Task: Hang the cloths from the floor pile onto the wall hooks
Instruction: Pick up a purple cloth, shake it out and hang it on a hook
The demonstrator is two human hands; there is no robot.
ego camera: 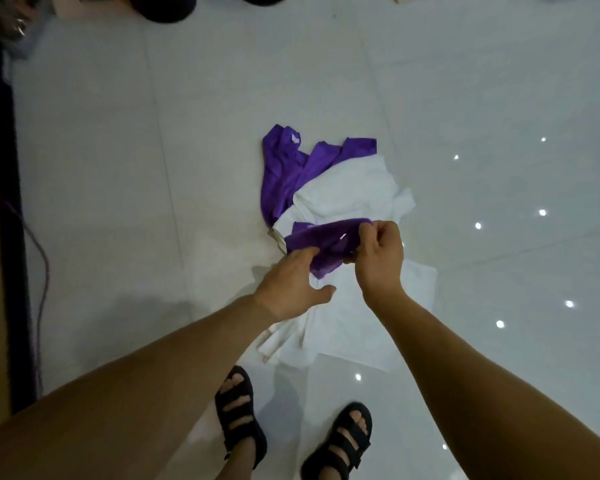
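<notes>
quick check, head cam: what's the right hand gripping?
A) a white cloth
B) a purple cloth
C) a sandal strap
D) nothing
B: the right hand pinches the top edge of a purple cloth, lifted over the white cloths on the floor.

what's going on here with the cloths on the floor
A person stands over a pile of cloths on the tiled floor. Their right hand pinches a purple cloth atop the pile, and the open left hand touches its lower edge. White cloths and a second purple cloth lie underneath. No wall hooks are in view.
</notes>
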